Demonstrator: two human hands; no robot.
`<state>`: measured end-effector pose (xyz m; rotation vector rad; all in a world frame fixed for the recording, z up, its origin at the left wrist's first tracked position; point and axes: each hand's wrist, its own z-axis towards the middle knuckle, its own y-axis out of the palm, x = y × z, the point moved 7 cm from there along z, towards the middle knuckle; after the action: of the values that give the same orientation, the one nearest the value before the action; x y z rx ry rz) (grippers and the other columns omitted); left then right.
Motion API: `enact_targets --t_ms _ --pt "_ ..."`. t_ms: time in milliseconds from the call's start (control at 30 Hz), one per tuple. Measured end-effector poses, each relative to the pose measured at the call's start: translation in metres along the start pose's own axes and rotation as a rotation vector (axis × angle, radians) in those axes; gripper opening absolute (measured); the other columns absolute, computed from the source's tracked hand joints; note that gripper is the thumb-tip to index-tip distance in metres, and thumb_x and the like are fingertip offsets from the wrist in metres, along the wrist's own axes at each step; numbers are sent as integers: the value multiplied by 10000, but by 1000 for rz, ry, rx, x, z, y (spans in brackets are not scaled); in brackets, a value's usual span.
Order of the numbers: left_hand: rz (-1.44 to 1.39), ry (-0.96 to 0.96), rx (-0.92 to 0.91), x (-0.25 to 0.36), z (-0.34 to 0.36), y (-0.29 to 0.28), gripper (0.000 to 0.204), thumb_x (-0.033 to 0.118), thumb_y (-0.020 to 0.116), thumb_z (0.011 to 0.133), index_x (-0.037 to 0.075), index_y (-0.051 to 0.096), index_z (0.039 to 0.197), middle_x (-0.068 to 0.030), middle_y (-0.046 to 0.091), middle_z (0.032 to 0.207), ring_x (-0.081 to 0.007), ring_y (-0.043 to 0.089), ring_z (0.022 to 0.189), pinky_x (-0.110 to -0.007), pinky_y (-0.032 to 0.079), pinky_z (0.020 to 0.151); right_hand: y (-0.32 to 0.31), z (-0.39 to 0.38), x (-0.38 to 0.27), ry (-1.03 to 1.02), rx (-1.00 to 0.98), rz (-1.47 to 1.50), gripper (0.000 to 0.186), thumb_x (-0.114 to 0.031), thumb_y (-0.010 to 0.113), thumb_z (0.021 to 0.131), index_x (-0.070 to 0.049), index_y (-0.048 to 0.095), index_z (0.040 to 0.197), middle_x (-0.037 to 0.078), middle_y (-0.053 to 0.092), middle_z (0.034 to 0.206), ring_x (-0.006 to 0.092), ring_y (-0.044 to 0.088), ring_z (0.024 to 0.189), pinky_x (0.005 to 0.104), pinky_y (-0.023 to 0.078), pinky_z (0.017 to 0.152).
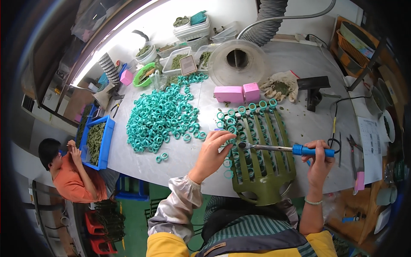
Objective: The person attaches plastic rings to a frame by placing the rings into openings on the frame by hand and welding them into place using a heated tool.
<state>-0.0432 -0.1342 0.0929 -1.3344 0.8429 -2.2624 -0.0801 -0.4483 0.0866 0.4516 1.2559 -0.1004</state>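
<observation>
An olive-green wax rack (262,185) with parallel bars lies before me, teal rings attached along it. My left hand (212,155) pinches at a teal ring (231,129) on its left side, fingertips partly hiding what they hold. My right hand (319,162) grips a blue-handled heated tool (305,150), its metal tip reaching to the leftmost bar beside my left fingers. A large loose pile of teal rings (158,118) sits to the left.
Pink blocks (227,94), a metal hood (252,64), a glove (280,86) and a black stand (313,90) stand behind the rack. Pliers (353,154) lie right. A person in orange (81,184) works at the left beside a blue bin (107,145).
</observation>
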Motion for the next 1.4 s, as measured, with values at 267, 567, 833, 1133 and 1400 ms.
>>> enact_targets --t_ms 267,567,833,1133,1400 --pt "107 56 -79 -5 8 21 301 1 702 808 53 687 1104 -81 675 1102 -291 587 1039 -380 479 912 13 -3 18 0 -33 53 253 -144 563 984 57 650 857 112 677 871 140 637 558 246 540 519" --pt "-147 -216 23 -40 19 -1 199 -1 656 846 30 674 1042 -133 640 1024 -303 580 1012 -386 488 859 -9 3 -7 7 37 -3 268 -130 556 968 34 639 773 99 657 789 129 597 498 220 481 417" --pt "642 -288 128 -144 3 -47 171 184 768 797 71 673 884 -112 514 893 -307 523 920 -413 439 788 -4 1 -14 19 6 10 265 -137 556 968 22 633 771 100 655 779 126 591 490 223 485 419" --pt "-182 -520 160 -119 -38 -53 219 81 737 856 31 697 1066 -51 631 942 -110 644 718 -244 555 672 -11 -3 -19 0 59 -26 260 -140 571 961 17 639 766 100 658 781 124 588 489 221 486 409" --pt "-339 -324 7 -15 -34 -29 283 -47 674 855 34 693 1125 -41 578 1078 -120 627 925 -249 587 780 -15 -6 -19 8 48 -8 252 -152 584 961 6 643 773 93 658 787 119 587 522 218 464 413"
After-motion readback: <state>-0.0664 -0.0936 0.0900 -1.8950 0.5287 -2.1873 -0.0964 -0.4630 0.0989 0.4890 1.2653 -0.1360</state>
